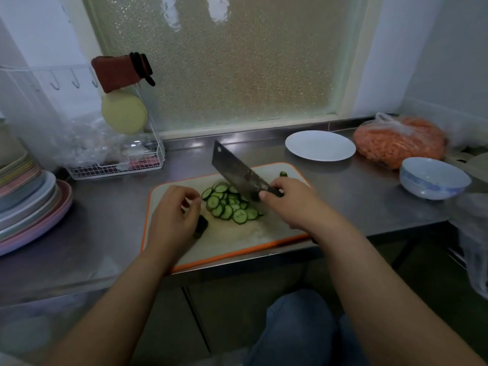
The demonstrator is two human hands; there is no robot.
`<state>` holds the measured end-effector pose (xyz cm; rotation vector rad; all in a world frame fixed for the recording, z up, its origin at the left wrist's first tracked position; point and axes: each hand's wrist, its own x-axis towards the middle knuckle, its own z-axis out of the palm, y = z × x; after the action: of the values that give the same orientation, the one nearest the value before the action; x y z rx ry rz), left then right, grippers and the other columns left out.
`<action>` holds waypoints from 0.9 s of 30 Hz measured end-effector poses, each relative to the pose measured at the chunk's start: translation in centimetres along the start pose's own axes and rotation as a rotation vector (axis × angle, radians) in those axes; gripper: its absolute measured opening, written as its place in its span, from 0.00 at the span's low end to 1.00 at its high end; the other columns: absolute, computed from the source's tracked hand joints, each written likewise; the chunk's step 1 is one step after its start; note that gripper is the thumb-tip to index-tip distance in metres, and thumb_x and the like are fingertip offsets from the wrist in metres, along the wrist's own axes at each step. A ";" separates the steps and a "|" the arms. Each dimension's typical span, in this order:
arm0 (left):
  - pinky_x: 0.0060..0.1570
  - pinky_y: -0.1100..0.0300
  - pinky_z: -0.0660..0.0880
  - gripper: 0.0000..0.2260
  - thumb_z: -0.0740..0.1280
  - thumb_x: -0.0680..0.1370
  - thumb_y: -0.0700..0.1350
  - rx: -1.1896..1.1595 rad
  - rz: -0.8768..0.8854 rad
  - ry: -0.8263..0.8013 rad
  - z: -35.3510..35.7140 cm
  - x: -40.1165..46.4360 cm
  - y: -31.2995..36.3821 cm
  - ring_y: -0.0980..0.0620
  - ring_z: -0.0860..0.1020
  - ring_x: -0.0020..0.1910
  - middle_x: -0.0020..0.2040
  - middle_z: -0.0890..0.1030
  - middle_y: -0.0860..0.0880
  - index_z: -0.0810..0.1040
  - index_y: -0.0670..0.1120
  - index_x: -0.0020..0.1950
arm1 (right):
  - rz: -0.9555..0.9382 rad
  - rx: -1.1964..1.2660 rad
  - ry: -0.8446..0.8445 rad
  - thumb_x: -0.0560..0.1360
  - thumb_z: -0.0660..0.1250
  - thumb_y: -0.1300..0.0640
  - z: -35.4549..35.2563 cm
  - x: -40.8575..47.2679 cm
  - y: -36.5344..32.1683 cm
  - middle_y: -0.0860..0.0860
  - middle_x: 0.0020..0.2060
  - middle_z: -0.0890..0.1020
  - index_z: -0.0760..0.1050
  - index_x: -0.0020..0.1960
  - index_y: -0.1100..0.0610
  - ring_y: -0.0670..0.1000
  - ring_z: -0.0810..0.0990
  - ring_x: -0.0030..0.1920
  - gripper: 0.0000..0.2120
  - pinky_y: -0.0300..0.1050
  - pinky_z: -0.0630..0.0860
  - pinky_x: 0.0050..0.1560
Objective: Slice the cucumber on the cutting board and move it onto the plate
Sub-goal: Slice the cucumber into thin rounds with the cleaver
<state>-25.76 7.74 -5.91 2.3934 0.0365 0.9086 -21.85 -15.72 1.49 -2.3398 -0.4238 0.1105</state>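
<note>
— Where are we with the cucumber?
— We see the slices (229, 202) heaped in the middle of the cutting board (237, 237), between our two hands. Our right hand (289, 200) grips the handle of the cleaver (237, 171), whose blade slants over the far side of the heap.
— And the left?
— Our left hand (175, 211) hovers just beside the slices, fingers loosely curled, holding nothing. A dark end piece (200, 226) lies near its thumb.
— The plate?
— The white plate (320, 145) sits on the counter (369, 196) beyond the board, well apart from the slices.

Cleaver (235, 170) in right hand (287, 199) over cucumber slices (229, 204)
</note>
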 end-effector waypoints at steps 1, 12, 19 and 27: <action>0.38 0.63 0.70 0.03 0.67 0.76 0.46 -0.001 -0.019 -0.052 -0.2 -0.6 -0.3 0.59 0.72 0.40 0.42 0.73 0.57 0.74 0.52 0.43 | -0.005 -0.020 -0.032 0.78 0.63 0.49 0.8 0.1 -0.5 0.47 0.32 0.73 0.72 0.46 0.52 0.49 0.73 0.35 0.08 0.44 0.71 0.38; 0.39 0.61 0.67 0.03 0.69 0.74 0.45 0.108 0.052 -0.181 0.1 -1.7 -1.2 0.55 0.71 0.38 0.41 0.72 0.54 0.77 0.49 0.42 | 0.005 -0.365 -0.217 0.77 0.60 0.50 6.2 0.9 -4.3 0.52 0.44 0.77 0.75 0.52 0.54 0.55 0.76 0.45 0.10 0.46 0.71 0.43; 0.38 0.60 0.68 0.03 0.71 0.73 0.43 0.099 0.043 -0.149 0.0 -1.9 -1.1 0.55 0.70 0.35 0.41 0.76 0.51 0.78 0.49 0.42 | -0.071 -0.393 -0.164 0.77 0.59 0.52 5.3 -0.5 -5.0 0.52 0.41 0.75 0.69 0.45 0.52 0.55 0.74 0.42 0.05 0.46 0.68 0.38; 0.38 0.59 0.67 0.02 0.69 0.74 0.44 0.113 0.045 -0.154 0.2 -1.9 -1.2 0.55 0.70 0.36 0.41 0.76 0.52 0.77 0.49 0.42 | -0.098 -0.421 -0.154 0.78 0.58 0.54 4.9 -1.1 -5.3 0.51 0.38 0.73 0.67 0.43 0.52 0.55 0.73 0.40 0.05 0.43 0.60 0.29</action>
<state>-26.91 8.26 -7.78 2.5716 -0.0255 0.7576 -25.31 -9.26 1.60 -2.7265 -0.6934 0.1685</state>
